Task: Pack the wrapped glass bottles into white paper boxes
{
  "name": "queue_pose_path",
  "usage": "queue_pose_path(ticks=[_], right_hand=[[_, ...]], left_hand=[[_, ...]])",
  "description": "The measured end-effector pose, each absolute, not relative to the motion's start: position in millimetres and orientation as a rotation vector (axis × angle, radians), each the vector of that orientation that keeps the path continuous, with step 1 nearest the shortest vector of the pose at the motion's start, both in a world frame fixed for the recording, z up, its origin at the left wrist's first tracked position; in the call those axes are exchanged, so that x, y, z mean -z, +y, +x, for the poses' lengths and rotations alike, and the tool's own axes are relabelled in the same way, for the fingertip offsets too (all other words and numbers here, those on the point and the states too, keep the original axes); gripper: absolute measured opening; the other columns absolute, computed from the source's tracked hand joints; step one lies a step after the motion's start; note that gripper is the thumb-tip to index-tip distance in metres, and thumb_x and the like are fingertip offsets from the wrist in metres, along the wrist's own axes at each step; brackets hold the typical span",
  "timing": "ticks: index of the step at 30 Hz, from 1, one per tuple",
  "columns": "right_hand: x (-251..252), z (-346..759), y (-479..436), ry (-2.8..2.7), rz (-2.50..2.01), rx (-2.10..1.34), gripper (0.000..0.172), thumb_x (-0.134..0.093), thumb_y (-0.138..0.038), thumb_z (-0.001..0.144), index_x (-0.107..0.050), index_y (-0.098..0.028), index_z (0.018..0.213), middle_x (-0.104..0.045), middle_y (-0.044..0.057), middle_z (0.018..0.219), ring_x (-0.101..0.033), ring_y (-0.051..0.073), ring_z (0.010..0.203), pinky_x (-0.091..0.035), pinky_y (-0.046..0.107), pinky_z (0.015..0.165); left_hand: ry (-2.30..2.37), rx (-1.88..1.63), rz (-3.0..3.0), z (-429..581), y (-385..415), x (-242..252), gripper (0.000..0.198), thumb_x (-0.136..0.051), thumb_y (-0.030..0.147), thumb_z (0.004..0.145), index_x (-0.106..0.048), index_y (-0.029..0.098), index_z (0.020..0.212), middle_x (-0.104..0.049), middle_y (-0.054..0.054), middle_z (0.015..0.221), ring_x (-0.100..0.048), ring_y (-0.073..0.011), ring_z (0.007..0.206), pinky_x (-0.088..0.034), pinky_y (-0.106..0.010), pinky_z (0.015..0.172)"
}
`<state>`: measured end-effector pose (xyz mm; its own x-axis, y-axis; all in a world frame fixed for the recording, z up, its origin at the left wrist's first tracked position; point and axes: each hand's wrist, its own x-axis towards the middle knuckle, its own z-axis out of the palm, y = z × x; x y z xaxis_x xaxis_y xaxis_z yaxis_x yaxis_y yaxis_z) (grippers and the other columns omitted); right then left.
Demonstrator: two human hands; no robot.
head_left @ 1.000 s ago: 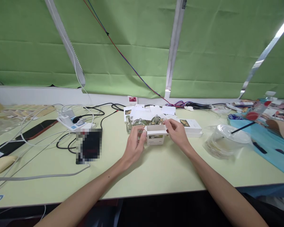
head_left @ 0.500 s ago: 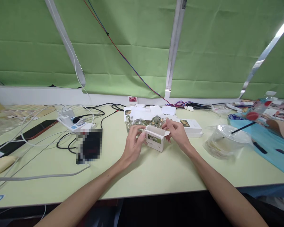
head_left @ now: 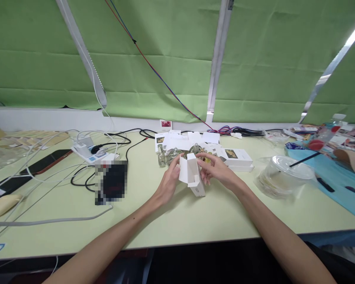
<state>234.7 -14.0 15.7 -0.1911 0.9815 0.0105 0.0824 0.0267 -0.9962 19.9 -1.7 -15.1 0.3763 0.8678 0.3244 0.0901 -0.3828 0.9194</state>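
No text, number or brand can be read. Faint print is seen on the small white box (head_left: 194, 178) at the centre of the frame and on the flat white box (head_left: 239, 157) to its right, but neither is legible.

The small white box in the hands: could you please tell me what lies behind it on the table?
Small glass bottles and flat white cartons sit behind the small white box. The left hand and right hand holding it cover some bottles; their number is unclear.
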Motion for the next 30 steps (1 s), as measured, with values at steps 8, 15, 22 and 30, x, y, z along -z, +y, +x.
queue_pose_path(ticks=[8,15,22,30], right_hand=[[-16.1,235.1,-13.4,-1.377,-1.160,-1.318,0.046,-0.067,-0.065,0.084,-0.068,-0.021,0.099,-0.066,-0.001,0.053,-0.060,0.016,0.043,-0.049,0.026,0.041],[-16.8,234.0,-12.1,-1.323,-1.155,-1.289,0.050,-0.064,-0.070,0.084,-0.062,-0.020,0.081,-0.065,0.000,0.052,-0.061,0.015,0.042,-0.048,0.024,0.040],[-13.9,234.6,-10.2,-1.299,-1.151,-1.283,0.054,-0.063,-0.074,0.082,-0.063,-0.020,0.083,-0.064,-0.001,0.054,-0.061,0.014,0.044,-0.048,0.023,0.043],[-12.3,234.8,-8.4,-1.328,-1.154,-1.211,0.061,-0.058,-0.080,0.080,-0.069,-0.020,0.086,-0.056,-0.002,0.057,-0.054,0.013,0.051,-0.043,0.024,0.047]], left_hand=[[0.746,-1.102,1.652,21.1,1.3,17.4,0.078,-0.041,0.080,0.090,-0.043,0.030,0.149,-0.063,-0.013,0.135,-0.062,-0.0321,0.119,-0.055,-0.046,0.095],[0.712,-1.137,1.742,24.8,-5.3,13.3,0.097,-0.076,0.064,0.077,-0.032,0.026,0.156,-0.044,-0.017,0.155,-0.051,-0.0350,0.137,-0.050,-0.046,0.109],[0.648,-1.106,1.801,23.7,-2.2,20.5,0.116,-0.082,0.066,0.067,-0.022,0.028,0.159,-0.028,-0.017,0.164,-0.038,-0.0380,0.148,-0.038,-0.051,0.120],[0.596,-1.020,1.923,25.6,-7.0,13.0,0.108,-0.083,0.036,0.076,-0.012,0.035,0.157,-0.034,-0.017,0.159,-0.052,-0.0307,0.135,-0.052,-0.047,0.107]])
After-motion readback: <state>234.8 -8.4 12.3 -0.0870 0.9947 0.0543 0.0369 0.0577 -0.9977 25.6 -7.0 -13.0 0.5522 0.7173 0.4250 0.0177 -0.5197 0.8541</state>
